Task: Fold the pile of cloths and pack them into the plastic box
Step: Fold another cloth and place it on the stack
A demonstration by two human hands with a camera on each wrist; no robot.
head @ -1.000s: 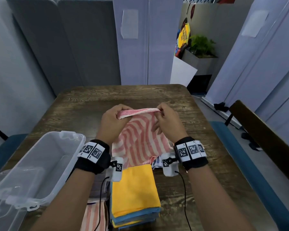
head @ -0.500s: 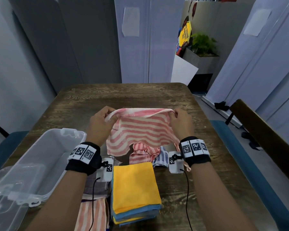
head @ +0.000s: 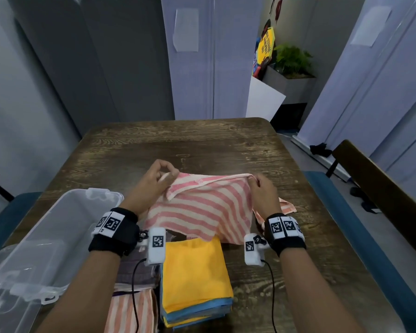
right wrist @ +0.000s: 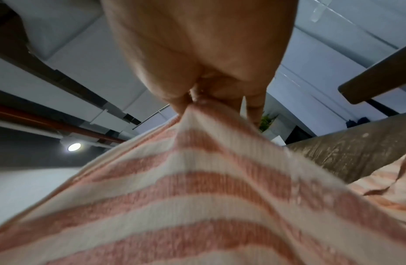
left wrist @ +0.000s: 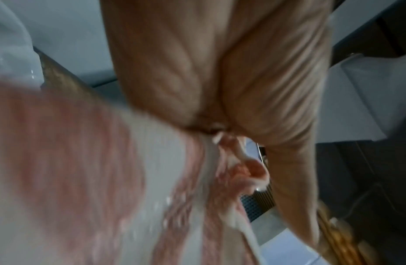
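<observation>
1. Nearest the person, below both grips and between the forearms, a stack of folded cloths [head: 195, 270] lies on the table, yellow on top with blue and yellow layers beneath. A folded striped piece [head: 130, 313] lies just beside it on the left, and a grey-brown cloth [head: 135, 267] sits under the left wrist.
2. The plastic box [head: 58, 231], clear and uncovered, stands left of the left-hand grip and nearer the person. Its clear lid [head: 0, 296] lies nearer again, at the table's corner.
3. The left hand [head: 154, 186] pinches the upper left corner of the pink-striped cloth [head: 202, 210] between thumb and forefinger. The other fingers are curled above the pinch. The left wrist view is blurred.
4. The right hand [head: 264, 195] pinches the upper right corner, thumb and fingertips closed tight on the hem.
5. The pink-striped cloth is raised off the table. Its top edge runs from one grip to the other, and its left corner is turned over. The rest hangs toward the person, with the lower edge touching the far side of the yellow stack.
6. Just right of the right-hand grip, another striped cloth [head: 286, 206] lies crumpled on the table.
7. Beyond both grips lies the dark wooden table [head: 202, 145], then grey partition panels [head: 192, 56] and a potted plant [head: 291, 60].
</observation>
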